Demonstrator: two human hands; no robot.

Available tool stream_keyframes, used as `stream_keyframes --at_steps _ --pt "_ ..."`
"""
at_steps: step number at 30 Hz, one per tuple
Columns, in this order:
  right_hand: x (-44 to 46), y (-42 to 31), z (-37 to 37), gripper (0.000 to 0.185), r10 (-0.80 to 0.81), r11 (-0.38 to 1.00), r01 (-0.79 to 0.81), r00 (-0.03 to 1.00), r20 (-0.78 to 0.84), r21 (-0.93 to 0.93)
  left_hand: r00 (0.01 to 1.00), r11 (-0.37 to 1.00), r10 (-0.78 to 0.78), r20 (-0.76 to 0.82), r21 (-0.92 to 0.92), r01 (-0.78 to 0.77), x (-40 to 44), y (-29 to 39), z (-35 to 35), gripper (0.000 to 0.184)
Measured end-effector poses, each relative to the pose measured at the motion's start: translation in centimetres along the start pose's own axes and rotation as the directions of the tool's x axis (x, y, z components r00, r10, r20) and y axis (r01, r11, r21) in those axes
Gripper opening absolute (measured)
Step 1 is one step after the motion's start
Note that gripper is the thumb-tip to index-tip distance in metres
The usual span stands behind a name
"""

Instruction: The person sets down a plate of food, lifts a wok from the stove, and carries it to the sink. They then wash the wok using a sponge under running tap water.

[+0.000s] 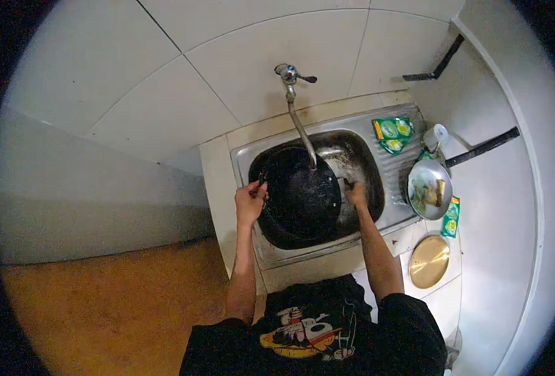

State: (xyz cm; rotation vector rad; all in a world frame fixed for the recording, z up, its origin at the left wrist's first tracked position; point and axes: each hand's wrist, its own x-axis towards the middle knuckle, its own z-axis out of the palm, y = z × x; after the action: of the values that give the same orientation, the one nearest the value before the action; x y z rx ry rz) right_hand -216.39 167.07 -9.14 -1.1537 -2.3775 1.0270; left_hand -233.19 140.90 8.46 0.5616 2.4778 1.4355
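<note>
A large black wok (299, 203) with two side handles sits in the steel sink (378, 210), tilted a little, its dark inside facing up. My left hand (250, 202) pinches the wok's left handle at the rim. On the opposite side, my right hand (356, 195) is closed round the right handle. The curved spout of the tap (297, 116) reaches down over the wok; whether water runs from it is hard to make out.
Green packets (393, 133) lie on the ribbed drainboard. Right of the sink stand a silver pan (429, 188) with sponges or scraps in it, a white cup (436, 135), another green packet (451, 218) and a gold round lid (429, 262). A tiled wall (252, 75) rises behind.
</note>
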Motion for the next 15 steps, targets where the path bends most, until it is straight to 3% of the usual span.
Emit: stream_keyframes --at_steps 2,4,7,11,13,15 --pt "0.3 0.7 0.7 0.031 -0.042 0.999 0.043 0.995 0.091 -0.008 0.995 0.996 -0.090 0.050 0.032 0.088 0.3 2.2 -0.7 0.034" --pt "0.2 0.5 0.9 0.036 0.229 0.973 -0.225 0.953 0.197 -0.040 0.995 0.994 -0.096 0.041 0.054 0.094 0.5 2.9 -1.2 0.034" --pt "-1.0 -0.7 -1.2 0.034 0.110 0.993 -0.102 0.983 0.149 -0.058 0.993 0.991 -0.114 0.042 0.069 0.111 1.2 1.2 -1.8 0.032" --pt "-1.0 -1.2 -3.8 0.031 0.116 0.991 -0.125 0.978 0.172 0.044 0.987 0.988 -0.152 0.050 -0.004 0.152 1.5 -1.3 -1.7 0.028" --pt "-0.2 0.0 -4.1 0.029 0.063 0.996 -0.053 0.982 0.176 -0.065 0.980 0.980 -0.195 0.051 -0.037 0.197 1.6 -2.8 -1.7 0.026" --pt "0.2 1.3 -4.9 0.029 -0.024 0.998 0.034 0.984 0.174 -0.056 0.971 0.969 -0.233 0.046 -0.079 0.236 1.8 -3.0 -1.7 0.025"
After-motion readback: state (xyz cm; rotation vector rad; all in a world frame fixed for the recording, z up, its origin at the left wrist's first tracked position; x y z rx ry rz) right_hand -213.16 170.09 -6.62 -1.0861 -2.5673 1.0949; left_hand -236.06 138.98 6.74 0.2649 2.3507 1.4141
